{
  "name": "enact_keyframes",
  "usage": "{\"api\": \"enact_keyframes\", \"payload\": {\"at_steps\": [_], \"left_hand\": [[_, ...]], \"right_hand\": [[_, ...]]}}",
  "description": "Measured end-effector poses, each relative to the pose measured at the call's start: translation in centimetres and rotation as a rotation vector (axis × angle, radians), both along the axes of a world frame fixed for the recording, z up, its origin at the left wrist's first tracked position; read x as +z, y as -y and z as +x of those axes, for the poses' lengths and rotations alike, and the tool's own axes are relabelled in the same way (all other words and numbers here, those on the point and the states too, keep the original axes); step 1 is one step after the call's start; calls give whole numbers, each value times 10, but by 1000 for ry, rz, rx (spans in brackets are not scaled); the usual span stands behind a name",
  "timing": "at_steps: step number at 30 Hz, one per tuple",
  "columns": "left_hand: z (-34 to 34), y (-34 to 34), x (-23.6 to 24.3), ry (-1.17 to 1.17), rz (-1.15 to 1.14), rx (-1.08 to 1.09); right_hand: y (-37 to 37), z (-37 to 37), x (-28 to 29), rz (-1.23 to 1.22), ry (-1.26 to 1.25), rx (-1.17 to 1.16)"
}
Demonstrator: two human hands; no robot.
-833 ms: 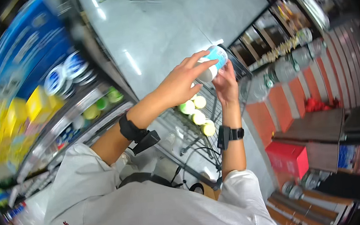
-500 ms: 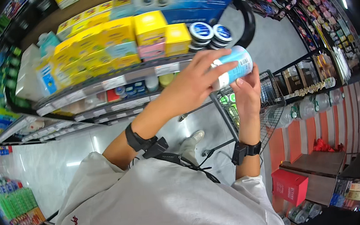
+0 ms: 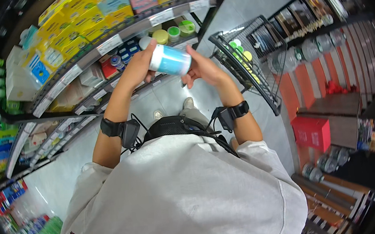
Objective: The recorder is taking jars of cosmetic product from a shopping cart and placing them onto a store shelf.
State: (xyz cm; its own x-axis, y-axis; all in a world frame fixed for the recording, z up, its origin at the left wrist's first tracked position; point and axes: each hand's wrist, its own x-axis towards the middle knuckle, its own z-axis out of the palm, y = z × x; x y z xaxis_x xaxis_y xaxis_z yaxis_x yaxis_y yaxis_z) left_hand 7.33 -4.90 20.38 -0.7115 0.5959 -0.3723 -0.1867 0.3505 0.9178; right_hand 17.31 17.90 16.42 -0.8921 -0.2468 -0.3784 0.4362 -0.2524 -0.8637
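Light-blue canister (image 3: 172, 60) in mid-air between both hands, before shelf (image 3: 136, 29); cylindrical, white at left end, paler toward right, surface print blurred; lies tilted, right end lower; left hand (image 3: 140, 67) grips white end, thumb on top; right hand (image 3: 206, 70) at other end, thumb and fingers parted, whether pressing cannot tell; cart (image 3: 272, 103) off to right

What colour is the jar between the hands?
Jar: mostly light blue, white left end; best in head view.

Cart (image 3: 268, 100) right of container (image 3: 170, 60), shelves (image 3: 91, 59) left
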Motion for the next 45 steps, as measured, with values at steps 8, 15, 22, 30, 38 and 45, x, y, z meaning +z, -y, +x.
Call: {"api": "enact_keyframes", "payload": {"at_steps": [8,15,22,30,38,45], "left_hand": [[-5,-22,-63,34,166,-26],[-7,-40,-109,-363,2,42],[-47,-63,-142,-821,-245,229],[-86,-55,-176,-852,-238,355],[-98,-58,-193,-790,-236,421],[-123,-49,-193,-729,-30,531]], "right_hand": [[-23,29,-30,64,-100,-16],[6,-20,-152,15,-249,-252],[34,-104,-196,605,-682,-635],[52,-164,-204,764,-684,-705],[64,-178,-221,748,-631,-745],[62,-176,-225,683,-625,-765]]}}
